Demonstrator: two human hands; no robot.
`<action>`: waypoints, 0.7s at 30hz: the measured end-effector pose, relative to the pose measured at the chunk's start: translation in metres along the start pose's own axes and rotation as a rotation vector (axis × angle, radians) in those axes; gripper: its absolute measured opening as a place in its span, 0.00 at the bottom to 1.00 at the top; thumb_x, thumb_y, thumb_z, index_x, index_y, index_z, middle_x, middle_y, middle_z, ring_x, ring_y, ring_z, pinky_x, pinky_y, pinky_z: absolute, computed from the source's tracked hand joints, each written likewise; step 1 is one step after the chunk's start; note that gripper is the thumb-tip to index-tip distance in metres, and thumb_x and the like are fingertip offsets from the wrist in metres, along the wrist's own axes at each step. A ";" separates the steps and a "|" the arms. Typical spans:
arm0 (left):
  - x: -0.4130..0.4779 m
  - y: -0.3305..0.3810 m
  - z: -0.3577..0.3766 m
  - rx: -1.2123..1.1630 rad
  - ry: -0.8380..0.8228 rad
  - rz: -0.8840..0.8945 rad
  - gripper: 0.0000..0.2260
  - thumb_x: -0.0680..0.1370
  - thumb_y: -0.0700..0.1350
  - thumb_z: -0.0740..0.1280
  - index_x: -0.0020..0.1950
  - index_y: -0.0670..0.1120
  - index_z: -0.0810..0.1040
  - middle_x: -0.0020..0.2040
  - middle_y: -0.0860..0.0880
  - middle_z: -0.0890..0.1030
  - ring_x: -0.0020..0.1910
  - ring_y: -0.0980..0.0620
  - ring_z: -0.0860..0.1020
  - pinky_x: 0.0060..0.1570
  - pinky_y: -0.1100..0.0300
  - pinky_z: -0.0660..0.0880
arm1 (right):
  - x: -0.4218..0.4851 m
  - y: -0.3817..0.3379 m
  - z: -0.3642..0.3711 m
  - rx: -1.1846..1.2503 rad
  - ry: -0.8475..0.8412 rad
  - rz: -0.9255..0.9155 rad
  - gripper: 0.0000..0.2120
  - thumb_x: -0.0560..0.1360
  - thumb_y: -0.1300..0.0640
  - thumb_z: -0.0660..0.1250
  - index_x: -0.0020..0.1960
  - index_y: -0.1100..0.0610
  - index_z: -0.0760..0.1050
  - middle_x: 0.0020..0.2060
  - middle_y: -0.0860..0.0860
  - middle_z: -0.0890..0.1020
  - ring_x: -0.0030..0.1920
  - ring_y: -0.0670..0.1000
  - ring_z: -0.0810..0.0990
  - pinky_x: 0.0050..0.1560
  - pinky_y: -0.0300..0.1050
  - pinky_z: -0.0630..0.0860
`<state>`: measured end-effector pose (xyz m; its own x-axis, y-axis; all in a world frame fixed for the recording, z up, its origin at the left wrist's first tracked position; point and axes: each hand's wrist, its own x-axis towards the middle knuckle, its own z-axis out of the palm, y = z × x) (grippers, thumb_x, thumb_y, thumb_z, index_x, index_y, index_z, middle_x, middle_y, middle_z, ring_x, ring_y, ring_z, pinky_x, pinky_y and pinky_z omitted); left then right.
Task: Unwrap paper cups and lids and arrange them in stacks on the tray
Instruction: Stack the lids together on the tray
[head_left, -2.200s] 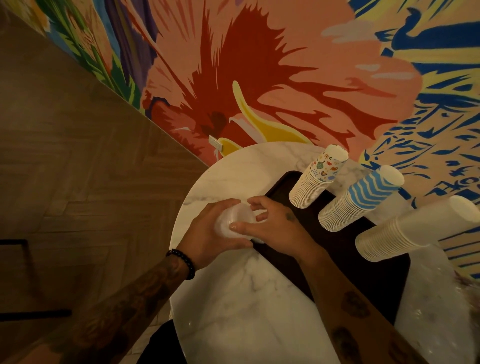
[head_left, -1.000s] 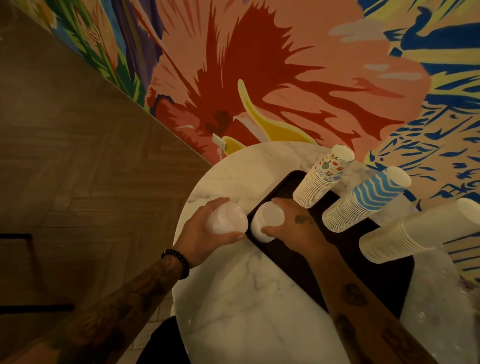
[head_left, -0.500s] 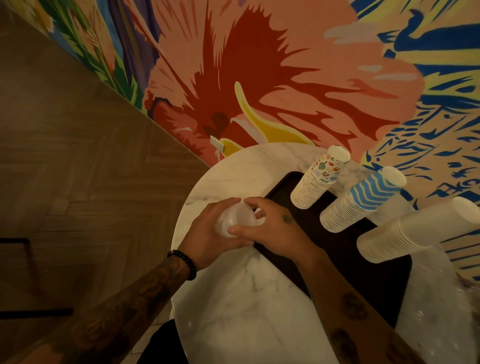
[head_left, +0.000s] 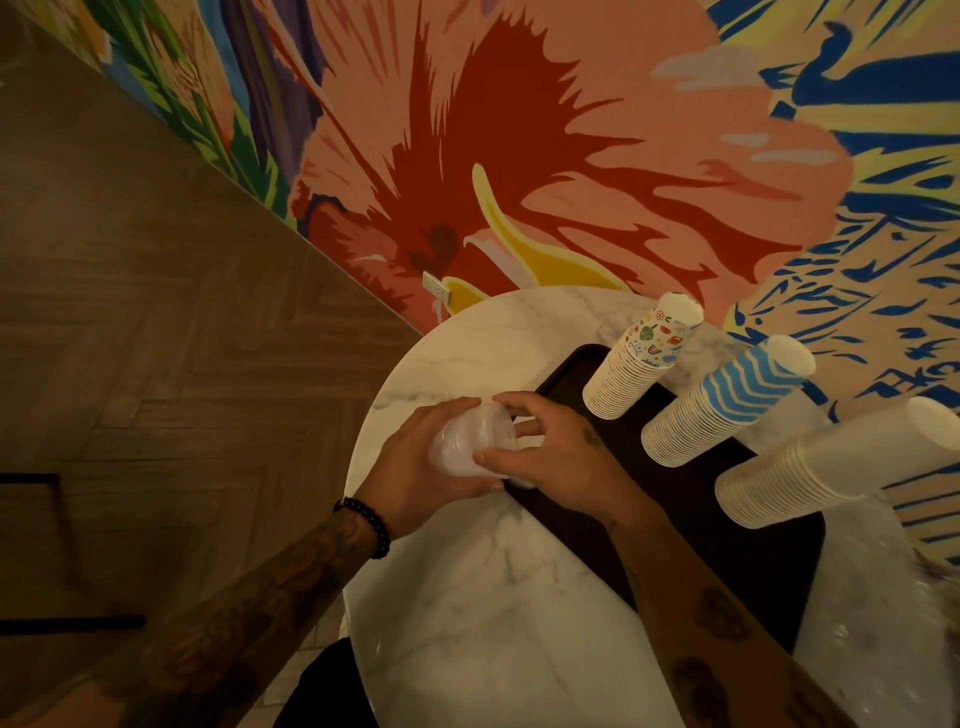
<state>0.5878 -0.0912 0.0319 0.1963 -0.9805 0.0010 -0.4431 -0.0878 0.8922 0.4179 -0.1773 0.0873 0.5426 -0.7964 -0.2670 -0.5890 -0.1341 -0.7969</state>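
Note:
My left hand (head_left: 410, 467) grips a stack of white lids (head_left: 470, 441) just left of the dark tray (head_left: 737, 540). My right hand (head_left: 558, 457) meets the same stack from the right, thumb on its near side and fingers over its far edge. A few lids on the tray are partly hidden under my right hand. Three upright cup stacks stand on the tray: a colourful printed one (head_left: 641, 358), a blue wavy one (head_left: 727, 402) and a plain white one (head_left: 836, 462).
The round marble table (head_left: 483, 623) stands against a bright painted wall (head_left: 519, 130). Crumpled clear plastic wrap (head_left: 872, 623) lies at the right, past the tray. Wooden floor (head_left: 156, 338) lies to the left.
One second ago my right hand set lids down on the tray's left corner. It has since come back to the stack in my left hand and holds it again.

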 end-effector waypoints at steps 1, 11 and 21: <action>0.000 -0.001 0.000 -0.003 0.001 -0.009 0.38 0.63 0.56 0.81 0.69 0.61 0.69 0.63 0.62 0.73 0.58 0.70 0.71 0.53 0.79 0.66 | 0.001 0.001 -0.002 0.023 0.011 -0.005 0.32 0.69 0.46 0.79 0.70 0.43 0.72 0.64 0.42 0.76 0.62 0.44 0.76 0.55 0.40 0.77; 0.000 -0.013 -0.006 -0.031 0.062 -0.091 0.37 0.64 0.58 0.81 0.69 0.62 0.69 0.66 0.62 0.72 0.64 0.60 0.69 0.64 0.58 0.69 | 0.011 0.017 -0.033 -0.262 0.175 0.042 0.39 0.71 0.49 0.77 0.78 0.50 0.64 0.72 0.50 0.70 0.72 0.51 0.68 0.70 0.47 0.67; -0.002 -0.012 -0.008 -0.045 0.052 -0.116 0.41 0.61 0.63 0.80 0.71 0.60 0.69 0.67 0.61 0.72 0.64 0.58 0.69 0.66 0.52 0.72 | 0.015 0.034 -0.012 -0.475 0.051 0.152 0.41 0.74 0.46 0.74 0.80 0.53 0.57 0.77 0.51 0.64 0.76 0.54 0.62 0.72 0.49 0.64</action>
<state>0.5995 -0.0872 0.0245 0.2892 -0.9538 -0.0809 -0.3752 -0.1907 0.9071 0.3991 -0.2009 0.0622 0.4064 -0.8539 -0.3253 -0.8733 -0.2582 -0.4132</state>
